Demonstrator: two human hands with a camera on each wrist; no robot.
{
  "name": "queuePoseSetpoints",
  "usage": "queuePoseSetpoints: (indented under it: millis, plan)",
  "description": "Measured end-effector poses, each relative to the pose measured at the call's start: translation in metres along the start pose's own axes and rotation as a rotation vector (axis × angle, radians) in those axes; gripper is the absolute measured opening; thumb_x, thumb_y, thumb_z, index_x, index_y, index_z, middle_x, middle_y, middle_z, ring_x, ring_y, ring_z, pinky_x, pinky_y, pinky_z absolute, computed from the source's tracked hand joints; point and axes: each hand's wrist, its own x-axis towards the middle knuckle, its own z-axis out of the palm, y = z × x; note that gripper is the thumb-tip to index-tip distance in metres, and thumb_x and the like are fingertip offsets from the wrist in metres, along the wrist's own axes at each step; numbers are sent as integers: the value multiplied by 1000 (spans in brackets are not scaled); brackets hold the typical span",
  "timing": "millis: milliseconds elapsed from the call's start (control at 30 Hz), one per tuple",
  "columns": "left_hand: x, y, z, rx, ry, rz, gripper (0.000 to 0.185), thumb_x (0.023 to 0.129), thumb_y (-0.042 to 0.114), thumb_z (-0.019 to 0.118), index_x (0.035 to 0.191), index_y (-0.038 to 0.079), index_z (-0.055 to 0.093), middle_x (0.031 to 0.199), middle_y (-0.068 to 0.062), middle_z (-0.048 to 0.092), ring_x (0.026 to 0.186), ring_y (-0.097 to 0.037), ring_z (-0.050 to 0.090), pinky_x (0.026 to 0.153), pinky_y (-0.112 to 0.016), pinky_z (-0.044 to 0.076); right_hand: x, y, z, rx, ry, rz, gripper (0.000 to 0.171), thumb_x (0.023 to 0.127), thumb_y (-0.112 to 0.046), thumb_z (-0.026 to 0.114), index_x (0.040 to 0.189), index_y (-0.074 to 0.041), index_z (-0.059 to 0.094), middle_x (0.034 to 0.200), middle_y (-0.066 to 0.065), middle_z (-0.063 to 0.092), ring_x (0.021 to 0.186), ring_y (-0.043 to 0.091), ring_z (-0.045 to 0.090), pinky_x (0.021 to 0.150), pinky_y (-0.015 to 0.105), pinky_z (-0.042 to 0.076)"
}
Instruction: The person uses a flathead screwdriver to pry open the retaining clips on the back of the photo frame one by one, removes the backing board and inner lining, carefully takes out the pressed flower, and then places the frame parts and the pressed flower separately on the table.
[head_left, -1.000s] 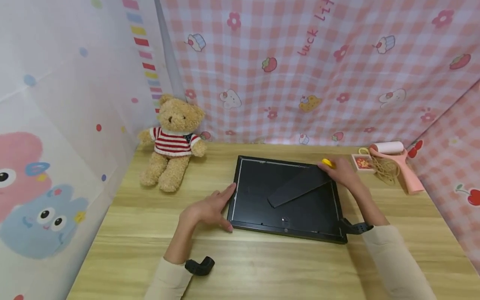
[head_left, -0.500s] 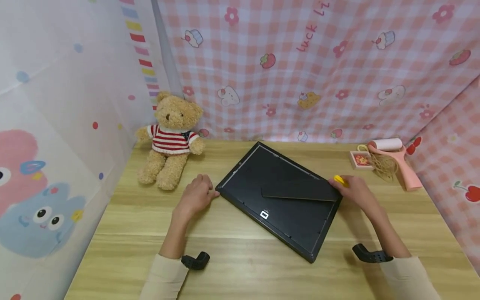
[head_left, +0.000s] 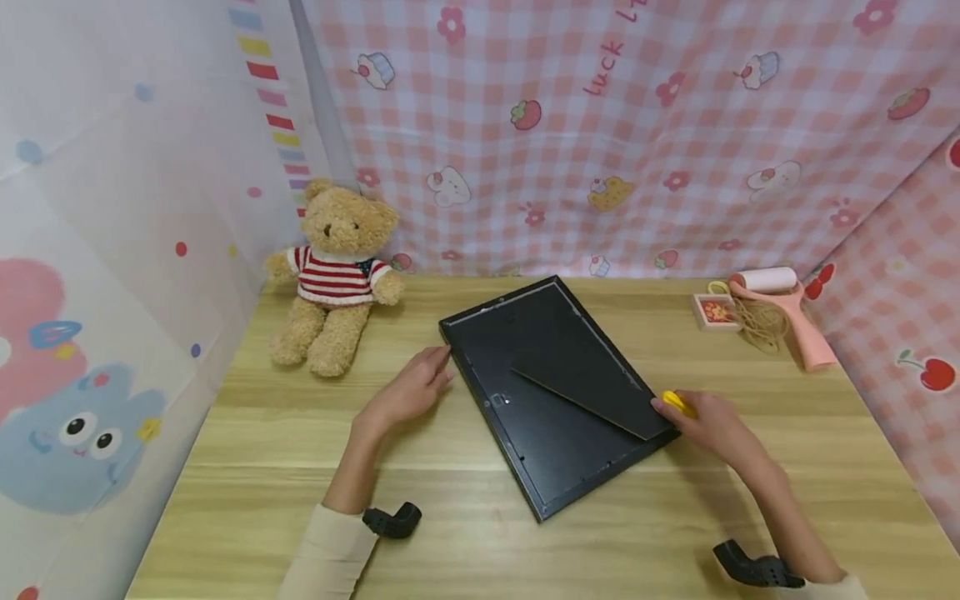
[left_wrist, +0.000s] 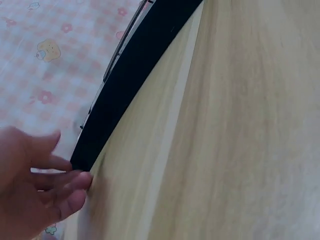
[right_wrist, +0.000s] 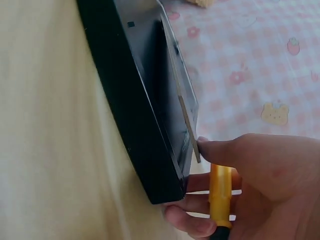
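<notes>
A: Picture frame (head_left: 555,392), black, face down, mid-table, lying askew; stand flap (head_left: 592,387) raised.

B: Hands?

A: Left hand (head_left: 411,390): fingers straight, tips touching the frame's far-left corner. Right hand (head_left: 708,423): curled round a yellow tool (head_left: 678,403), fingers against the frame's right corner.

B: Other items?

A: Teddy bear (head_left: 335,275) far left; lint roller (head_left: 780,310), small box (head_left: 714,312) far right.

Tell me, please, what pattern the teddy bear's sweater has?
Red and white stripes on the teddy bear, clearest in the head view.
</notes>
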Motion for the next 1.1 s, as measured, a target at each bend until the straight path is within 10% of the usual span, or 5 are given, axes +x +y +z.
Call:
queuePoseSetpoints:
  millis: [233,400,633,1100]
  plan:
    - [-5,13,-1,-72,-83,63,90,113,59,50,169,-8,27,180,-27,19,164,-50,23,135,-64,16,-24,-22,17,45,-72,6,48,110,-54,62,90,-11,68,68,-3,50,61,15,49,56,27,40]
    - [-10,27,-3,-64,-71,36,91,110,53,61,171,-4,25,184,-19,14,162,-50,21,131,-70,16,-39,-39,28,64,-150,7,47,110,-58,59,86,-19,64,68,-7,56,59,11,53,54,26,44]
    - [-7,26,3,-63,-124,25,101,108,49,66,173,-3,10,184,-20,4,171,-42,-4,133,-62,-16,-53,-48,36,76,-186,-40,44,110,-60,59,82,-26,60,66,-13,55,55,6,51,57,23,43]
    - [-3,14,8,-59,-128,52,87,115,45,52,175,1,8,183,-23,3,171,-42,-7,132,-64,-19,-64,-80,17,216,-387,-59,40,111,-53,60,87,-22,68,65,-12,61,57,5,54,61,24,46]
